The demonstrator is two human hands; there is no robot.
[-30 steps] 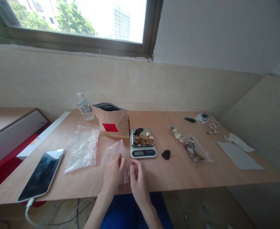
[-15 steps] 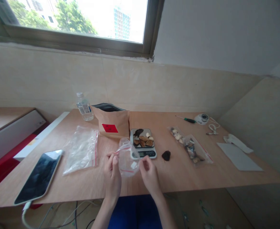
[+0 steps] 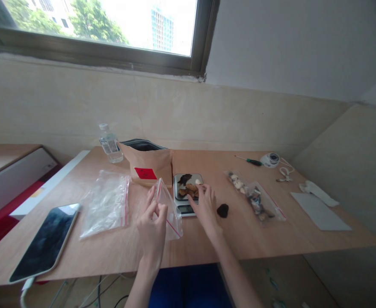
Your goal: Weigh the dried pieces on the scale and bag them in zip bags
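Observation:
My left hand [image 3: 152, 220] is closed on a small clear zip bag [image 3: 174, 217] with red seal lines, held up in front of a kitchen scale [image 3: 176, 194]. On the scale's pan lie brown dried slices [image 3: 188, 191], a dark shrivelled piece [image 3: 184, 179] and a pale piece [image 3: 197, 182]. Over the pan's right side reaches my right hand [image 3: 207, 211], thumb and fingers apart around the slices there. Whether its fingertips touch them, I cannot tell. A black lump [image 3: 223, 210] sits on the table right of the scale.
Behind the scale stands an open brown paper pouch [image 3: 155, 164] beside a plastic bottle [image 3: 111, 145]. Larger clear bags [image 3: 106, 205] and a phone [image 3: 46, 244] lie left. Rightward are filled bags [image 3: 260, 203], a screwdriver [image 3: 253, 162], a small white camera [image 3: 271, 160] and white paper [image 3: 321, 211].
My right hand has let go of the zip bag and moved forward over the scale's pan. My left hand keeps the bag, which now hangs tilted.

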